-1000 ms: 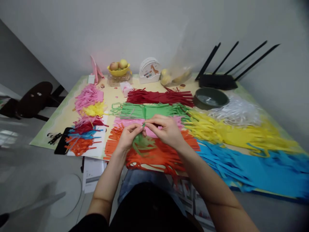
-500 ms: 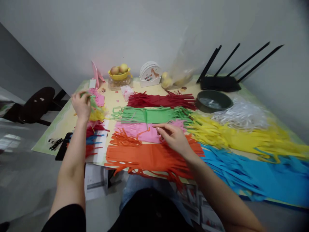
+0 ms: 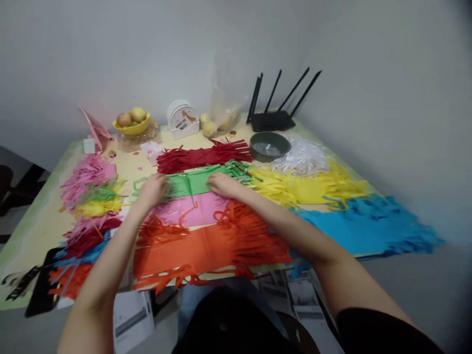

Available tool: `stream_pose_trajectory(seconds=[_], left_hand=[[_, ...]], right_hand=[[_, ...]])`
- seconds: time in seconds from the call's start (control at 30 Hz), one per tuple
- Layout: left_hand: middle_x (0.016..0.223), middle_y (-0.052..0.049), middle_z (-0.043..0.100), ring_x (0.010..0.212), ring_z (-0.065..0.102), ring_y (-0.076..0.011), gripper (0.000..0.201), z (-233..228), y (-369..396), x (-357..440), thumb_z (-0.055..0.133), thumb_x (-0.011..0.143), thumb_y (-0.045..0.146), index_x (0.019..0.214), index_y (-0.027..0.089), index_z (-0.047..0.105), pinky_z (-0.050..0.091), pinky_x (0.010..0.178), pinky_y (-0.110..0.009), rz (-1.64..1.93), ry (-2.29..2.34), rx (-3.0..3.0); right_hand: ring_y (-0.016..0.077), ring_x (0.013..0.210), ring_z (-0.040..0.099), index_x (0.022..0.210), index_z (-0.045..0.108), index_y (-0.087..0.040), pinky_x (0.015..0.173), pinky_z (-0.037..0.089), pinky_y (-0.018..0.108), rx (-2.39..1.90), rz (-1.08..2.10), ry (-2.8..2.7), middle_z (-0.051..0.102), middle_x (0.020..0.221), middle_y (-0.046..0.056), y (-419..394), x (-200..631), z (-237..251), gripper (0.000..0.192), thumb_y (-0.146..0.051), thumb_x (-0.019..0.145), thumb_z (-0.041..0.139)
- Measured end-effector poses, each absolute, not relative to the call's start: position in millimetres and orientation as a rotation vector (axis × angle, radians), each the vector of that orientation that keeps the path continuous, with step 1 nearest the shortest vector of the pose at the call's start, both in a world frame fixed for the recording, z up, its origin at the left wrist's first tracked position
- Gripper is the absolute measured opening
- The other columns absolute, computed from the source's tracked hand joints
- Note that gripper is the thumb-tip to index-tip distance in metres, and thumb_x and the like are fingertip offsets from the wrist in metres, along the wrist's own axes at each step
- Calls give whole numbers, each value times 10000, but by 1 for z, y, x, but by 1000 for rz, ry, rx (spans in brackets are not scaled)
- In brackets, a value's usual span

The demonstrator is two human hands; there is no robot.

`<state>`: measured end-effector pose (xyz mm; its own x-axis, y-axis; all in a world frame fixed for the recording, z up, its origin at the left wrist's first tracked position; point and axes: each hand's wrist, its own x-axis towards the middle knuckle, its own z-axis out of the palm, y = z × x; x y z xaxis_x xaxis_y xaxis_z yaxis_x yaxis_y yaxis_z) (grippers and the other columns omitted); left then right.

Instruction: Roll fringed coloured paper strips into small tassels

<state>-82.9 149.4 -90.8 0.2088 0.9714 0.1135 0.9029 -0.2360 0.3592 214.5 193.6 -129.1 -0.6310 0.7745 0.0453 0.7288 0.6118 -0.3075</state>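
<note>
A green fringed paper sheet (image 3: 199,180) lies across the middle of the table. My left hand (image 3: 153,189) is at its left fringe, fingers curled down onto the strips; the fingertips are partly hidden. On the right half of the same sheet, my right hand (image 3: 223,185) pinches the paper with bent fingers. Just in front lies a pink fringed sheet (image 3: 195,210), then an orange one (image 3: 184,250). Behind the green is a dark red fringed sheet (image 3: 204,156). Loose green strips (image 3: 101,192) lie on the left among small coloured bunches.
Yellow (image 3: 313,189) and blue (image 3: 354,221) fringed sheets spread to the right, beside white strips (image 3: 304,157) and a dark bowl (image 3: 270,146). Along the wall stand a black router (image 3: 273,121), a fruit bowl (image 3: 134,127) and a white holder (image 3: 183,120). A black phone-like slab (image 3: 44,290) lies front left.
My left hand has left the bunches at the left and moved right to the green sheet; green strips stay there. My right hand has moved forward onto the green sheet. The view has turned right.
</note>
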Motion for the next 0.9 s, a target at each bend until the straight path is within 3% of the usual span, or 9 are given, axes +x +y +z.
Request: stream_pose_trajectory(seconds=[0.1, 0.2, 0.33, 0.43, 0.53, 0.77, 0.9], left_hand=[[1170, -101, 705, 1131, 633, -213, 326, -113, 176, -7, 522, 823, 128, 1062, 182, 737, 462, 1055, -310, 308, 1520, 2372], [1085, -143, 716, 1062, 658, -232, 360, -136, 191, 28, 508, 759, 45, 1013, 118, 752, 487, 1013, -312, 189, 1468, 2383], [1056, -163, 709, 1024, 663, -253, 344, -145, 198, 26, 517, 753, 62, 1004, 89, 751, 504, 977, -326, 120, 1492, 2366], [1088, -164, 695, 1050, 647, -277, 318, -144, 198, 18, 623, 790, 231, 1053, 98, 744, 495, 992, -348, 103, 1494, 2359], [1143, -179, 667, 1048, 639, -295, 456, -144, 198, 13, 719, 756, 361, 1130, 101, 724, 489, 986, -369, 87, 1529, 2344], [1125, -156, 704, 1014, 655, -278, 368, -142, 205, 3, 727, 781, 375, 1073, 153, 759, 480, 938, -331, 43, 1586, 2319], [999, -132, 758, 914, 680, -263, 293, -137, 209, 5, 726, 790, 363, 1003, 171, 784, 490, 838, -310, 26, 1574, 2306]], right_hand=[[209, 1008, 645, 1081, 731, -95, 879, 442, 256, -1249, 427, -2786, 698, 1092, 153, 205, 199, -139, 277, -104, 811, 667], [233, 1043, 624, 1139, 699, -89, 858, 430, 267, -1257, 439, -2843, 661, 1156, 172, 209, 206, -145, 349, -119, 791, 689], [221, 1065, 611, 1073, 715, -108, 858, 409, 257, -1267, 472, -2841, 661, 1151, 149, 212, 220, -145, 241, -132, 854, 618], [204, 1023, 624, 1023, 733, -112, 827, 404, 244, -1312, 508, -2813, 688, 1106, 130, 216, 221, -143, 198, -153, 874, 610], [200, 988, 635, 1013, 735, -104, 779, 402, 236, -1374, 539, -2779, 709, 1088, 128, 220, 221, -141, 199, -218, 862, 673], [175, 958, 638, 985, 740, -132, 722, 382, 213, -1439, 589, -2716, 735, 1065, 97, 222, 222, -138, 192, -250, 833, 730], [170, 926, 636, 974, 746, -132, 696, 372, 217, -1462, 597, -2698, 742, 1038, 91, 223, 221, -138, 198, -258, 821, 741]])
